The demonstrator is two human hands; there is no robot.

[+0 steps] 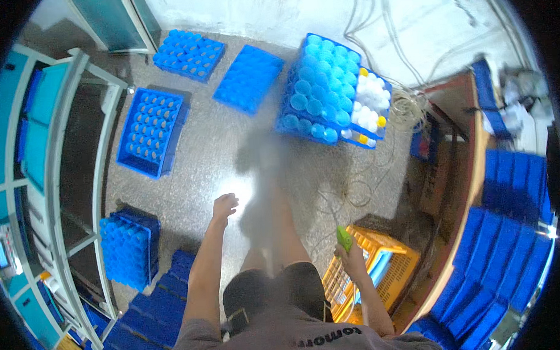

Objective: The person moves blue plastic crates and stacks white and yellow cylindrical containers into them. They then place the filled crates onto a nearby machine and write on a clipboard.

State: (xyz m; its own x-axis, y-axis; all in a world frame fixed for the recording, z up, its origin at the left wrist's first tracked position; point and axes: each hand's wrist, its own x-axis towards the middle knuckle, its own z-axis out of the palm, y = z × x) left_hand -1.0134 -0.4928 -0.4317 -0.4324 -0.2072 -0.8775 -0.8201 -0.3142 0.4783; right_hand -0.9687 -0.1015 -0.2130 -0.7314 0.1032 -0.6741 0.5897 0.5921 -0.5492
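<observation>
My right hand (pixel 352 256) is wrapped round a green air blow gun (pixel 343 237), whose thin nozzle points forward. It is held above the yellow slatted crate (pixel 401 257), which has light blue and white pieces in it. My left hand (pixel 225 206) hangs over the bare floor with its fingers loosely bent and apart, and nothing shows in it. Left of it stands a blue crate (pixel 178 132) with rows of pale-tipped pieces. Nearer to me is another blue crate (pixel 153 241), topped with light blue round pieces.
A tall blue crate stack (pixel 282 122) holds light blue cups, beside white and yellow pieces (pixel 370 104). Two blue trays lie by the far wall. A coiled clear hose (pixel 408 109) trails over the floor. A grey metal frame (pixel 67 182) borders the left; blue bins (pixel 474 273) line the right.
</observation>
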